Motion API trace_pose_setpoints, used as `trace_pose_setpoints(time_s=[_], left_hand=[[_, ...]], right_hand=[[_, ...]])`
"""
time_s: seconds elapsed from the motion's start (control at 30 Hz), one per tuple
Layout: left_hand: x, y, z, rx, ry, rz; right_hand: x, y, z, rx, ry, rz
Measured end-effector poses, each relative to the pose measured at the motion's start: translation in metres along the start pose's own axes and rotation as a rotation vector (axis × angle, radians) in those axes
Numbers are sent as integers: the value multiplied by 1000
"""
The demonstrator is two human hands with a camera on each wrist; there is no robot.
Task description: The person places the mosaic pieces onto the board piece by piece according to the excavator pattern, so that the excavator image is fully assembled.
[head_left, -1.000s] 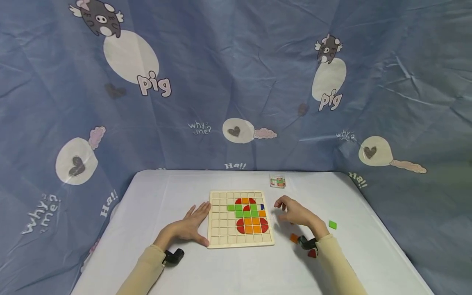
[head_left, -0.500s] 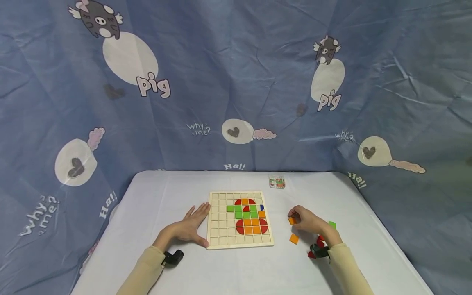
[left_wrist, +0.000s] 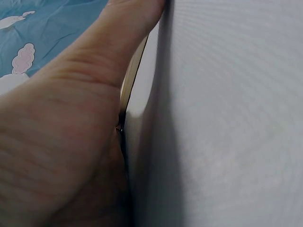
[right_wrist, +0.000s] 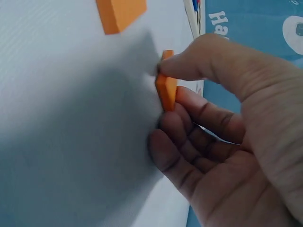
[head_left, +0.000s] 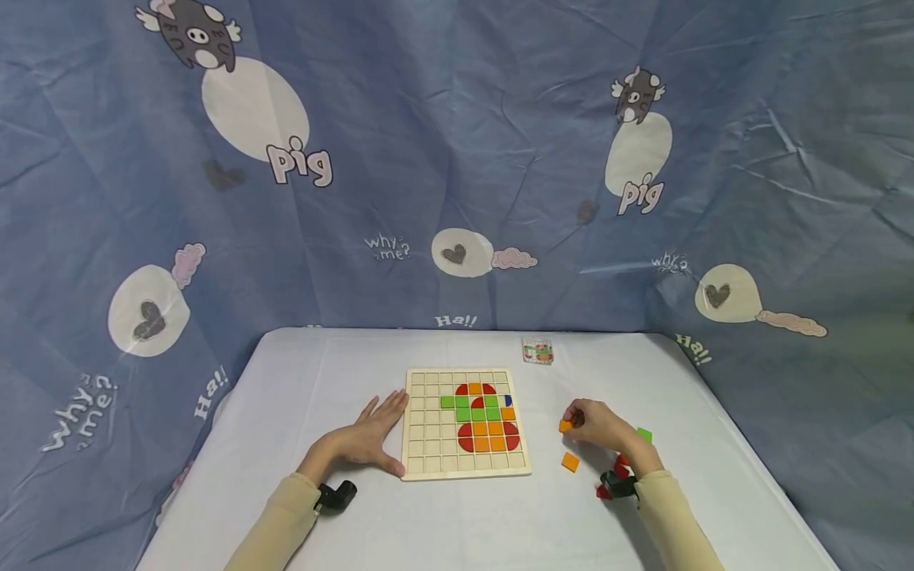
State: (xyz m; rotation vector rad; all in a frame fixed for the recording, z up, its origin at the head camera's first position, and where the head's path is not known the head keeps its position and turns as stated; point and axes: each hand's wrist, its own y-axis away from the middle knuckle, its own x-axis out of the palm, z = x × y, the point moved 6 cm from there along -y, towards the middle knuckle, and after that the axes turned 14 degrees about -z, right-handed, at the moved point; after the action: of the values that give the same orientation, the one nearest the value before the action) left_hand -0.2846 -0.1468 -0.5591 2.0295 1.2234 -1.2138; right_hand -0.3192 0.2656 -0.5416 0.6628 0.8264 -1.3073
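My left hand (head_left: 367,438) rests with fingers and thumb spread against the left edge of a wooden grid board (head_left: 430,427). Green, orange and red tiles and one blue piece lie in the board's right half. To the right of the board, my right hand (head_left: 601,426) pinches an orange square tile (right_wrist: 167,92) between thumb and index finger, close over the white cloth. A second orange tile (head_left: 570,461) lies just in front of it on the cloth. In the left wrist view, my hand and wrist cover most of the board's edge (left_wrist: 135,71).
Red pieces (head_left: 621,466) lie beneath the right wrist, partly covered by its camera. A green tile (head_left: 645,434) sits beyond that wrist. A small picture card (head_left: 538,351) lies behind the board. A blue printed curtain (head_left: 471,159) hangs behind the white-covered table.
My right hand has moved right and toward me from beside the board, and taken hold of the orange tile. The left hand stays at the board's edge.
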Motion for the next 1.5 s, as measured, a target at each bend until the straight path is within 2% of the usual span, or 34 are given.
trace_pose_setpoints(time_s=[0.17,0.37,0.53,0.87,1.23,1.37,1.5], left_hand=[[-1,0,0,3,-2,-7],[0,-1,1,4,4,-6],[1,-2,2,-4,6,0],[1,-2,2,3,7,-4],[1,-1,1,2,4,1],[1,-2,0,2,5,5],[1,-3,-1,1,9,6]], right_hand=[[5,-5,13,30,-19,-17],[11,-12,38,-69,-61,-38],[14,-15,45,-82,-57,-43],[19,-15,45,-67,-61,-29],[24,-13,31,-18,-37,10],[19,-15,41,-72,6,6],[20,-30,83,-203,39,-27]])
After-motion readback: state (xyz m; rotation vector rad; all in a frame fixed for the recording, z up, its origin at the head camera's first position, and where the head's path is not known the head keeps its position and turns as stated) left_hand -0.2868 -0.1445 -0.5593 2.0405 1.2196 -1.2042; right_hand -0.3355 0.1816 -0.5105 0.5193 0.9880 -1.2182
